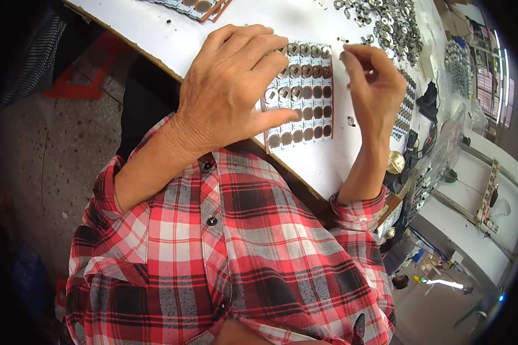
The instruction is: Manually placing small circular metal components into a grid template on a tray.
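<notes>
A panel of small circuit boards [319,126] lies on the white table in front of me, set with rows of round brown discs. Small silvery metal pieces sit on the discs in the far rows and part of the middle row; the near rows show bare discs. My left hand [230,86] rests over the panel's left side, fingers and thumb spread, its thumb touching a disc. It covers part of the panel. Just right of the panel, my right hand [379,86] is raised, thumb and forefinger pinched together. What they hold, if anything, is too small to make out.
A heap of loose metal parts [394,26] spreads over the far right of the table. One small metal part [351,121] lies below my right hand. More panels lie at the far left [197,8] and right [407,103]. Black cables [411,144] lie nearby.
</notes>
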Demonstrator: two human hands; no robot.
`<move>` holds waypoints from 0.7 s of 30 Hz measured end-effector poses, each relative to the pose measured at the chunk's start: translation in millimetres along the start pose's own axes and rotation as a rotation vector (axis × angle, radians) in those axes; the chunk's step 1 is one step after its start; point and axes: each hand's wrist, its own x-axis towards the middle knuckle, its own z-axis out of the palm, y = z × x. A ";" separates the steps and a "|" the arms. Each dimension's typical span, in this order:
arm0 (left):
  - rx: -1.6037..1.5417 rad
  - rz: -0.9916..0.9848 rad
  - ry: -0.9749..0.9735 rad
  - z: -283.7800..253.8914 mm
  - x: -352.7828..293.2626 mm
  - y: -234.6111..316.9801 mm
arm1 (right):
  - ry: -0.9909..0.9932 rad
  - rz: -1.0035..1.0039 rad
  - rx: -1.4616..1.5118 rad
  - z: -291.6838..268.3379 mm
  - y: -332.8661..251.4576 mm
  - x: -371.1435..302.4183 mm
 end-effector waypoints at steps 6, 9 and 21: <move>0.014 0.003 0.014 2.0 0.7 -2.0 | -0.034 -0.146 -0.298 10.1 27.6 28.4; 0.006 0.012 0.024 2.7 1.0 -4.4 | -0.069 -0.186 -0.384 5.4 31.9 36.6; 0.029 0.040 0.015 -3.8 4.3 -3.3 | -0.371 0.314 0.560 -16.2 -7.9 -21.8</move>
